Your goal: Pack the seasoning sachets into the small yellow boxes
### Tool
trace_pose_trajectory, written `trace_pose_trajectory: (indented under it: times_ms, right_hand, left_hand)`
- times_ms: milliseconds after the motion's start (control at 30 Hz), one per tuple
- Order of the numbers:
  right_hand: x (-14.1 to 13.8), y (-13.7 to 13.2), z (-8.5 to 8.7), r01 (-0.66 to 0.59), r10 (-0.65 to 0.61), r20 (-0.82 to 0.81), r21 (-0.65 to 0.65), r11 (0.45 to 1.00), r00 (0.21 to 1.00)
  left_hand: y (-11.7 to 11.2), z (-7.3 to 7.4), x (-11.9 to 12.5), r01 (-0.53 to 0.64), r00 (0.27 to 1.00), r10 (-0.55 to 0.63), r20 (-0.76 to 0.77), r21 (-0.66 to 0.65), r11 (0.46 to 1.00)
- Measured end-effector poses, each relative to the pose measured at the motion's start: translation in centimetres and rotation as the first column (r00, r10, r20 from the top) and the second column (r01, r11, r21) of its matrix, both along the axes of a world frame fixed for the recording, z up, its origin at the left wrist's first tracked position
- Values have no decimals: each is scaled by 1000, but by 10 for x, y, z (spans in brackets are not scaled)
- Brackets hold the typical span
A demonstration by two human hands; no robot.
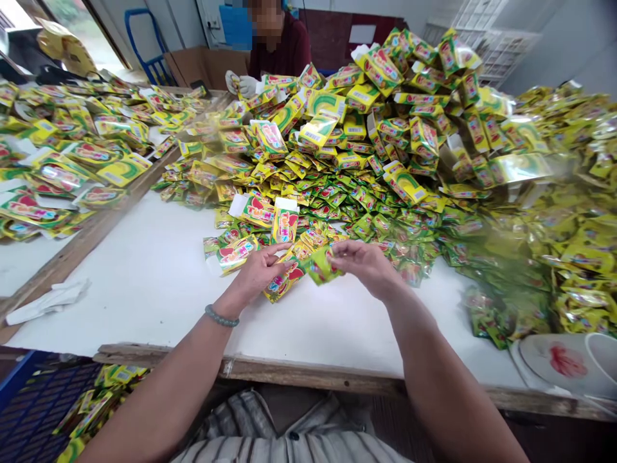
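Observation:
My left hand [256, 275], with a bead bracelet on its wrist, grips a small yellow, green and red candy box [285, 281] low over the white tabletop. Between the fingertips of my right hand [362, 262] is a green candy packet [322, 267], slightly blurred, close to the near end of that box. Just beyond my hands lie a few more candy boxes [285, 220] with white flaps standing out. Small green and yellow packets [315, 235] are scattered beside and under them.
A tall heap of candy boxes [357, 122] fills the back. More boxes [58, 170] lie left of a wooden strip [96, 238]. Yellow packets [578, 257] pile up at right, near a white flowered cup [554, 363]. A blue crate [29, 399] stands below left. A gloved co-worker [282, 51] sits opposite.

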State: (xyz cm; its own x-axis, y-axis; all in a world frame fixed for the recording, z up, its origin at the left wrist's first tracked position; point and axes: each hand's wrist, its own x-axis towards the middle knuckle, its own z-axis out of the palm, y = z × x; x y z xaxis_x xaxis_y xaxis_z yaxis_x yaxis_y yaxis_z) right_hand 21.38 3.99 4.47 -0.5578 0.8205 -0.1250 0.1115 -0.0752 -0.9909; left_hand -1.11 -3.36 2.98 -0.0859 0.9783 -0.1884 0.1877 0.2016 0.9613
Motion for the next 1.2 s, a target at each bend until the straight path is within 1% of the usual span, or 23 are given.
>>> trace_pose_trajectory:
  times_ms: [33, 67, 100, 133, 200, 267, 433, 500, 567, 700, 767, 933, 1033, 1200]
  right_hand:
    - [-2, 1, -1, 100, -100, -37, 19, 995, 994]
    - [-5, 2, -2, 174, -171, -60, 34, 984, 983]
    - [-7, 3, -4, 212, -209, -67, 42, 976, 976]
    - [-9, 4, -6, 225, -222, -64, 46, 973, 973]
    - [-11, 5, -10, 205, -203, -45, 60, 977, 978]
    - [-9, 6, -13, 169, -168, -18, 83, 982, 986]
    - [-9, 5, -17, 47, -56, 65, 131, 990, 996]
    - [-14, 2, -18, 52, -76, 125, 185, 981, 989]
    - [-19, -2, -18, 83, -127, 175, 241, 967, 976]
    - [-25, -6, -16, 140, -233, 221, 369, 919, 947]
    - [-24, -6, -16, 158, -252, 214, 376, 913, 944]
    - [-20, -5, -15, 149, -190, 127, 278, 949, 973]
    - [-19, -6, -11, 160, -211, 126, 328, 931, 969]
    - [-26, -13, -8, 185, -273, 154, 430, 884, 949]
  left_hand:
    - [-1, 2, 2, 18, 1000, -18, 0, -1, 1000]
    - [-1, 4, 4, 33, 999, -33, 13, -2, 999]
    - [-2, 6, 5, 45, 998, -45, 37, -6, 999]
    - [-3, 7, 7, 54, 996, -53, 67, -12, 998]
    - [-4, 7, 9, 64, 991, -61, 123, -19, 998]
    - [-5, 6, 10, 84, 987, -81, 138, -18, 996]
    - [-5, 1, 9, 155, 986, -155, 57, -2, 988]
    - [-5, 2, 10, 154, 987, -153, 48, -10, 988]
    - [-4, 3, 12, 136, 989, -134, 60, -27, 990]
    - [-3, 2, 13, 101, 988, -94, 121, -48, 994]
    - [-3, 1, 12, 99, 983, -90, 158, -49, 994]
    - [-3, 3, 12, 82, 974, -70, 217, -49, 995]
    - [-3, 4, 12, 65, 967, -56, 247, -29, 997]
    - [-4, 2, 11, 62, 970, -60, 236, -1, 998]
